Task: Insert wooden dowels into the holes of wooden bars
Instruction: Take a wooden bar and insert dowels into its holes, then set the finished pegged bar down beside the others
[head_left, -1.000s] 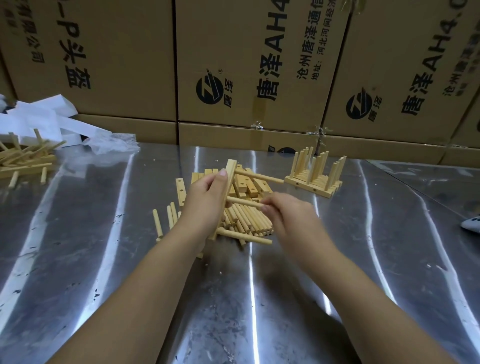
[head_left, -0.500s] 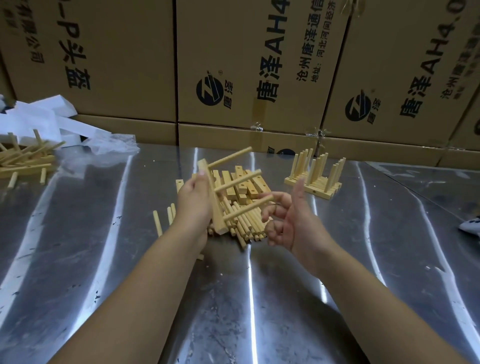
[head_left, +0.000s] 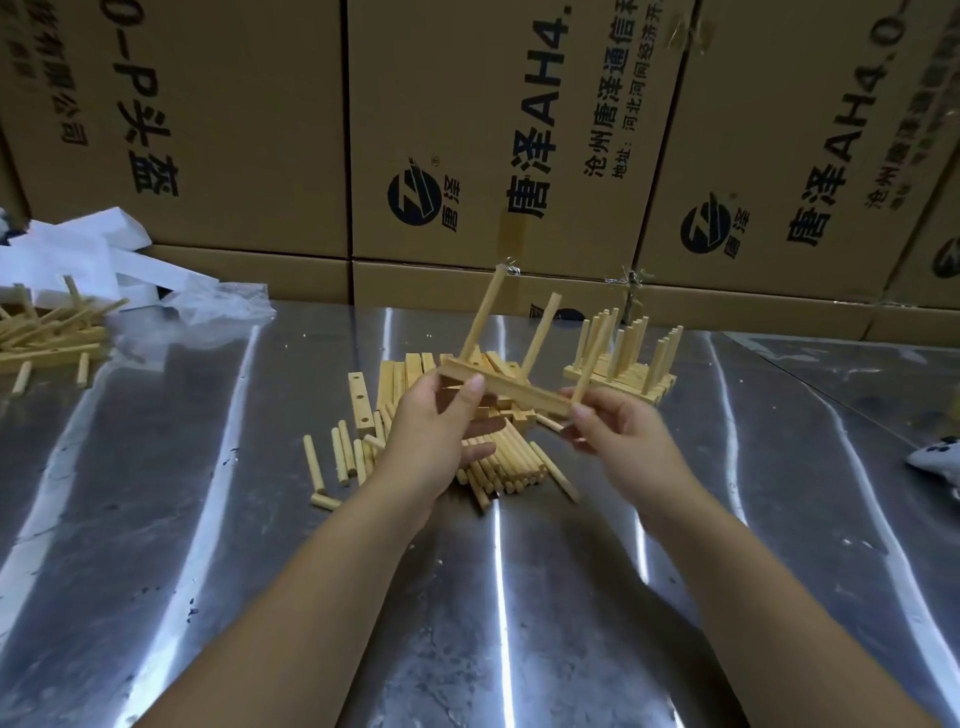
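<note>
Above the table I hold a wooden bar (head_left: 511, 387) lying nearly level, with three dowels (head_left: 540, 330) standing up out of it. My left hand (head_left: 434, 436) grips the bar's left end, thumb on top. My right hand (head_left: 621, 441) pinches the bar's right end at the foot of the rightmost dowel. Beneath both hands lies a pile of loose dowels (head_left: 506, 462) and empty bars (head_left: 400, 379). One drilled bar (head_left: 362, 402) lies at the pile's left side.
A stack of finished bars with upright dowels (head_left: 623, 364) stands behind my right hand. More wooden pieces (head_left: 47, 338) and white plastic wrapping (head_left: 104, 260) lie at the far left. Cardboard boxes (head_left: 493, 130) wall off the back. A white object (head_left: 940, 462) sits at the right edge.
The bar has turned from upright in my left hand to nearly level, dowels now pointing up. My right hand, which was off it half a second ago, has taken the right end.
</note>
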